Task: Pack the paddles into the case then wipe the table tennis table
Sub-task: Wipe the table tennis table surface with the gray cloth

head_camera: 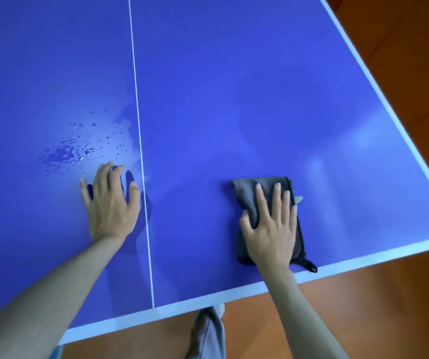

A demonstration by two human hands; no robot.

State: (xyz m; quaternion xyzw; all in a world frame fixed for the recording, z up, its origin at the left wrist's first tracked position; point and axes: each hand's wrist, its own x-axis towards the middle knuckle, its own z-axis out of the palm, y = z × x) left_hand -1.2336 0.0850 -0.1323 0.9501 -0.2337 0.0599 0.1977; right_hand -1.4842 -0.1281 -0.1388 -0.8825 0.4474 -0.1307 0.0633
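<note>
fingers [275, 195] lie flat on the cloth [249, 195]; blue table [234, 99], water drops [83, 146], orange floor [402, 294].

No legible text, label or number anywhere

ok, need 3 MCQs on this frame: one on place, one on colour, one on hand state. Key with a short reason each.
1. Where are the water droplets?
A. left of the white centre line
B. under the cloth
C. on the floor

2. What colour is the cloth?
A. white
B. dark grey
C. red

3. What is the right hand doing?
A. hanging off the table
B. making a fist
C. pressing flat on the cloth

Key:
1 A, the drops lie just ahead of the left hand.
2 B, it reads dark grey against the blue table.
3 C, fingers straight, palm on the cloth.
</note>
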